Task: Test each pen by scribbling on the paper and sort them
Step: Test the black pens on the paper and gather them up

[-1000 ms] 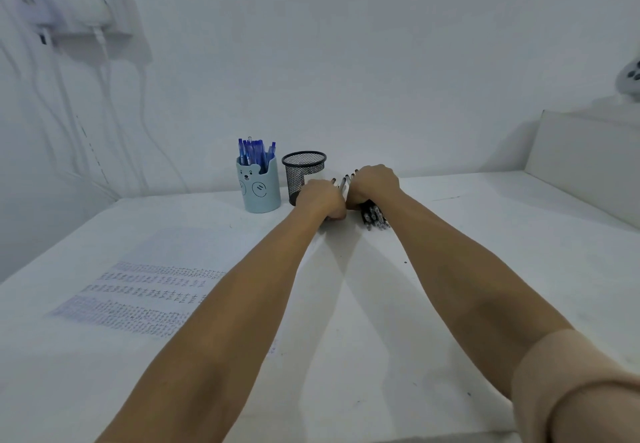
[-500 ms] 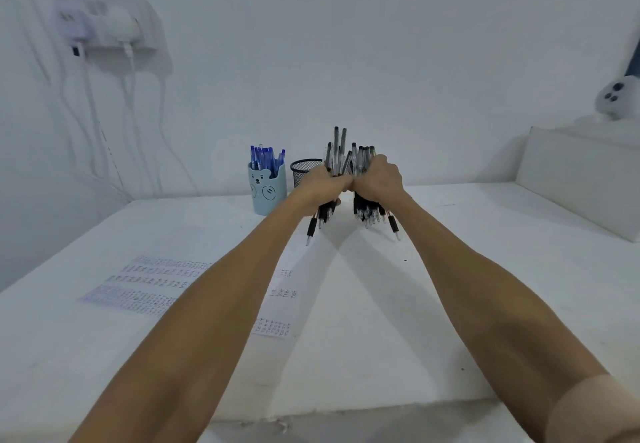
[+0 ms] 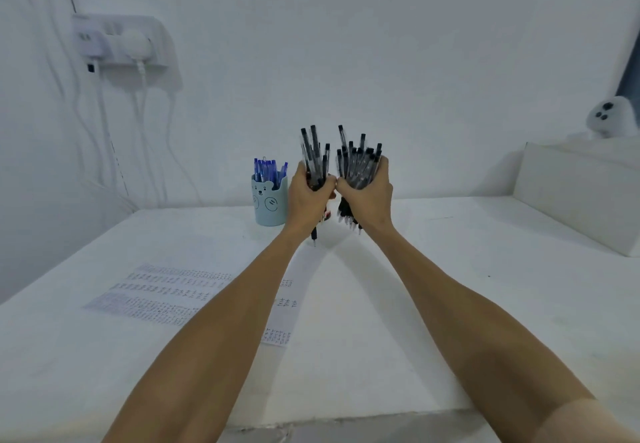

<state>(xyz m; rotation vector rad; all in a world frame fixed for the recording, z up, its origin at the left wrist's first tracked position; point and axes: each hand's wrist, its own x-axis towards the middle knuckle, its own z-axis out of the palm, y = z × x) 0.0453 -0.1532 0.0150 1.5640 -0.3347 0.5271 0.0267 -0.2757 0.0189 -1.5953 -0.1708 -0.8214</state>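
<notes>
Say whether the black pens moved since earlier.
Yes, upward. Held in the left hand and right hand, the black pens now reach above the blue cup; earlier they lay below its rim.

Pens held over the table
Left hand and right hand side by side; cup just left; paper nearer, leftward.

A plain desk corner in a home or office: white table, bear pen cup, wall socket with chargers.

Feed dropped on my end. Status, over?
Left hand grips a pen bunch. Right hand grips a bigger bunch. Both off the table, tips down. Paper flat, partly behind left forearm.
</notes>
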